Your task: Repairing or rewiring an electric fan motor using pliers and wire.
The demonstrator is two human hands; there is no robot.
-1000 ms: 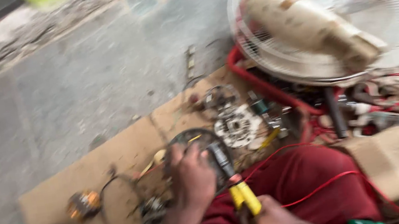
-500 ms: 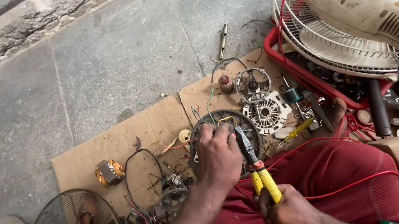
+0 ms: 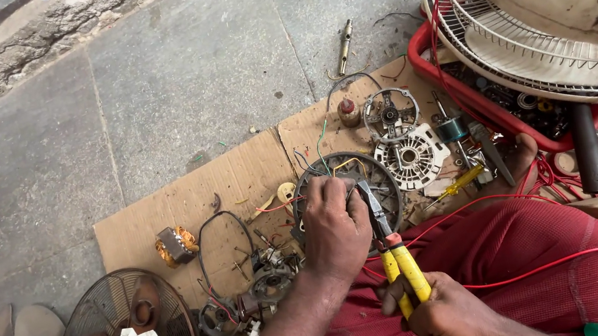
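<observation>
The left hand (image 3: 335,226) lies palm-down over a round fan motor stator (image 3: 345,185) on the cardboard sheet (image 3: 164,220), its fingers curled closed onto the stator's near rim and covering most of its lower left part, so the windings beneath cannot be made out. The right hand (image 3: 443,312), at four o'clock from the left, has its fingers wrapped closed around the yellow handles of a pair of pliers (image 3: 389,245); the dark nose runs up toward eleven o'clock and meets the stator just beside the left fingers, but whether the tip grips a wire is hidden by the hand. Thin wires of several colours come off the stator's top edge. At one o'clock from the stator, touching or just beside it, lies a white motor end plate (image 3: 414,157), with a metal bracket ring (image 3: 390,111) beyond it at twelve o'clock. A yellow-handled screwdriver (image 3: 453,186) lies at three o'clock. The table fan (image 3: 551,4) in the upper right corner is cut off by the frame and rests on a red crate (image 3: 463,100), whose contents are too cluttered to tell. A copper coil (image 3: 174,244) sits well apart at nine o'clock. The person's red-clad lap (image 3: 534,259) fills the lower right.
</observation>
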